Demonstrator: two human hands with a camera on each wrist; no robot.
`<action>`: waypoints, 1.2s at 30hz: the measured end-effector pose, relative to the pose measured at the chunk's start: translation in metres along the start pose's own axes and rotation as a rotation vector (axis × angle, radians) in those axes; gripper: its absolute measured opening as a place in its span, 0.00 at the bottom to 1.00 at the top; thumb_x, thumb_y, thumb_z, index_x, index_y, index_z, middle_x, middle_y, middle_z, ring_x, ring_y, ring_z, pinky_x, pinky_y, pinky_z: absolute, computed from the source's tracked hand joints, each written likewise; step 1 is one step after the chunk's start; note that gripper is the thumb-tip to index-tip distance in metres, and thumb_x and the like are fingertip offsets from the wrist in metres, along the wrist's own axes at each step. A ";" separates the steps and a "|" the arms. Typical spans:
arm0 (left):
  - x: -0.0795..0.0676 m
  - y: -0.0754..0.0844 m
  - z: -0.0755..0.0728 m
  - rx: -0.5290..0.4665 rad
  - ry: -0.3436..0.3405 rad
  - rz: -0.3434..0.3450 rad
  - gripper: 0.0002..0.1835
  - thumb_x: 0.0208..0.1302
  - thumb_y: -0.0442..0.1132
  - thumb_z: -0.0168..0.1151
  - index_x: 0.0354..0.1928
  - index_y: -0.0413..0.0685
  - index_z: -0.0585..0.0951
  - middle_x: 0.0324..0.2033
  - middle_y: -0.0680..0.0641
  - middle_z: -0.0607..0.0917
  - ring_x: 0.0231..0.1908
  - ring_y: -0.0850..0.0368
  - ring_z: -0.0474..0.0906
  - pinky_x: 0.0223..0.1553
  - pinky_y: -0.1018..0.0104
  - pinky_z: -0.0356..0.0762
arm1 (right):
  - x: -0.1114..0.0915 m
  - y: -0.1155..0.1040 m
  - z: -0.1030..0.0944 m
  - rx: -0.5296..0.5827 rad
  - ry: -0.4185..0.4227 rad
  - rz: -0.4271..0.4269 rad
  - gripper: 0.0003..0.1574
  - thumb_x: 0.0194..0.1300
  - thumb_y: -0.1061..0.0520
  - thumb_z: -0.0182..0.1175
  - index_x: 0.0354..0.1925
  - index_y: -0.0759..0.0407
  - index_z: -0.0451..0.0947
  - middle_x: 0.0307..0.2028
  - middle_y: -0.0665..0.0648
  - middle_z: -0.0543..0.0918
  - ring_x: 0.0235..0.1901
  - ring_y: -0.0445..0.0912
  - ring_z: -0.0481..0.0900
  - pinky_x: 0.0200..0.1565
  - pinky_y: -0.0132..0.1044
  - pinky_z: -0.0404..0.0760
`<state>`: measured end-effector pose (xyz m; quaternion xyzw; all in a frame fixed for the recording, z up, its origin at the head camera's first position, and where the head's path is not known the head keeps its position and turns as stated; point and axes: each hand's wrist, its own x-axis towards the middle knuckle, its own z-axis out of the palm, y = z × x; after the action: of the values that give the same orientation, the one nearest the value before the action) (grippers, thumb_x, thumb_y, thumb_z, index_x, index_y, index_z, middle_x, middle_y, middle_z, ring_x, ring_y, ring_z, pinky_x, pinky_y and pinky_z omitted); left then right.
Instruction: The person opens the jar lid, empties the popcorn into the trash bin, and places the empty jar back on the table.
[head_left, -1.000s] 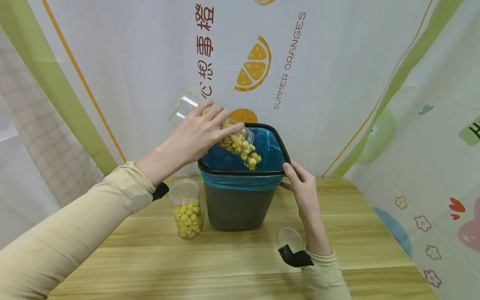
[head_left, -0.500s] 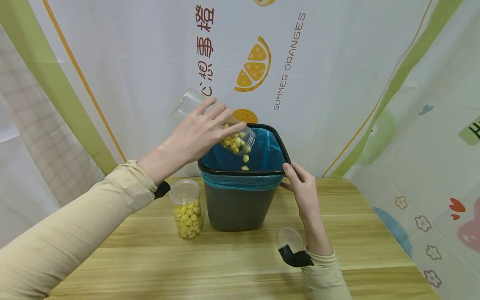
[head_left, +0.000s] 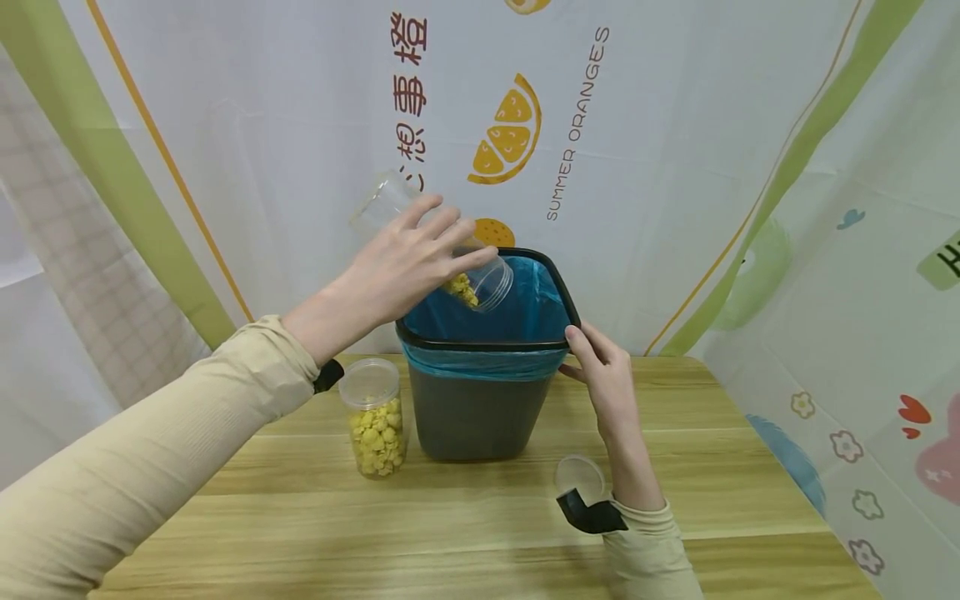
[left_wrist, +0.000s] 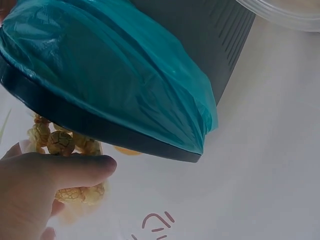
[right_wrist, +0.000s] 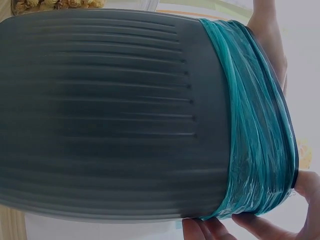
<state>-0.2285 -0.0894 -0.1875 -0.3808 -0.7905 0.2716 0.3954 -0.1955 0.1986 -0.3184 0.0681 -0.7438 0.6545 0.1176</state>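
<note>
Tilted mouth-down over the trash can [head_left: 472, 417], a clear plastic jar [head_left: 386, 204] is gripped by my left hand [head_left: 408, 262]. Some yellow popcorn [head_left: 462, 289] lies inside the jar near its mouth; in the left wrist view my thumb [left_wrist: 80, 170] crosses the jar in front of popcorn. A blue bag [head_left: 536, 292] lines the grey can under a black rim. My right hand [head_left: 606, 375] holds the can's right front corner, thumb on the rim and fingers against the outer side, as the right wrist view also shows.
A second clear jar [head_left: 377, 425] of yellow popcorn stands upright left of the can on the wooden table [head_left: 420, 533]. A round clear lid [head_left: 579, 477] lies by my right wrist. A printed white curtain [head_left: 300, 167] hangs behind.
Popcorn has fallen from the tilted jar into the can, so much less is in the jar. My left hand has shifted slightly right and the jar tips more steeply. My right hand stays put.
</note>
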 end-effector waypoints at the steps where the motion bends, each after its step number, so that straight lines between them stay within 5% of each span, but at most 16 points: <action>1: 0.000 0.000 0.000 0.005 -0.002 0.005 0.44 0.53 0.36 0.79 0.72 0.63 0.71 0.62 0.41 0.77 0.62 0.41 0.72 0.74 0.47 0.62 | 0.000 0.000 0.000 0.000 -0.001 0.000 0.31 0.77 0.40 0.55 0.69 0.52 0.76 0.63 0.57 0.81 0.54 0.41 0.82 0.57 0.49 0.86; 14: 0.004 0.001 0.000 0.050 0.005 0.039 0.44 0.53 0.38 0.80 0.72 0.63 0.71 0.61 0.42 0.77 0.65 0.42 0.70 0.74 0.48 0.61 | 0.001 0.000 0.000 0.005 -0.004 -0.002 0.30 0.76 0.39 0.56 0.67 0.52 0.77 0.62 0.58 0.81 0.53 0.42 0.82 0.57 0.50 0.86; 36: 0.019 -0.006 -0.007 0.143 -0.106 0.168 0.45 0.55 0.44 0.79 0.75 0.64 0.69 0.65 0.41 0.74 0.67 0.42 0.67 0.78 0.46 0.55 | 0.000 0.001 -0.001 0.000 -0.009 -0.020 0.30 0.77 0.42 0.55 0.69 0.54 0.76 0.62 0.58 0.80 0.55 0.42 0.80 0.57 0.50 0.86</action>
<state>-0.2321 -0.0762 -0.1713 -0.4017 -0.7543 0.3792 0.3548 -0.1959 0.2002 -0.3193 0.0783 -0.7436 0.6530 0.1208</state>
